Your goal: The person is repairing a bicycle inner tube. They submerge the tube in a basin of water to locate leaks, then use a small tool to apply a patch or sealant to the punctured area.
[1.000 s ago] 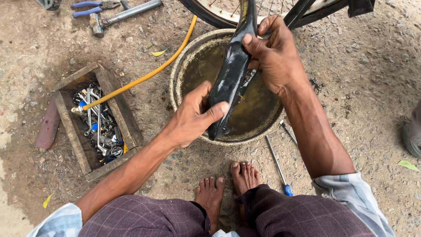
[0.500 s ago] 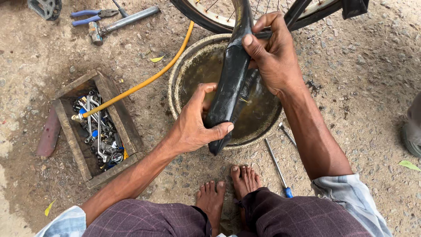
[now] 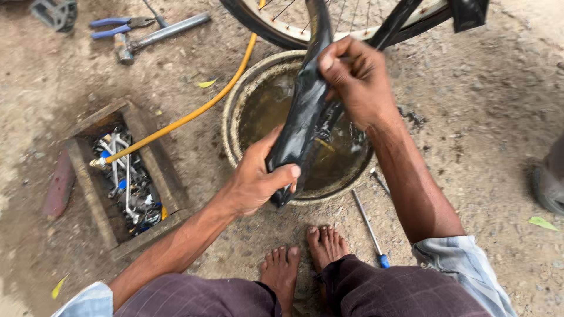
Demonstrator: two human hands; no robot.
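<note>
Black, wet rubber right in the middle of the frame: an inner tube [image 3: 305, 111], glossy and limp, stretched between two bare hands above a round basin [image 3: 232, 126] of murky brown water. Left hand [image 3: 258, 179] clamps the tube's lower end, thumb pressed across the front, fingers wrapped behind, right at the basin's six o'clock rim. Right hand [image 3: 355, 79] is closed around the upper stretch near the basin's one o'clock, pinching the rubber flat against itself; just how many fingers bite in is hard to call, the hand is a touch blurred. The tube runs on upward past the right hand toward the bicycle wheel [image 3: 264, 23], whose dark tyre and pale rim arc along the top edge at twelve o'clock. A smooth yellow hose [image 3: 194, 111] snakes from the wheel down to nine o'clock, its metal tip resting over a rough wooden box [image 3: 88, 182] sunk in the dirt, packed with shiny tangled spanners. Just left of the box lies a worn reddish brick [image 3: 59, 188]. Up at eleven o'clock, blue-handled pliers [image 3: 114, 26] beside a grey steel hammer [image 3: 155, 32]. At five o'clock of the basin, a slim screwdriver [image 3: 369, 229] with a blue handle lies on gritty, pebbled ground [image 3: 482, 117]. Bare feet [image 3: 305, 261] planted just below the basin, checked maroon cloth over the knees.
</note>
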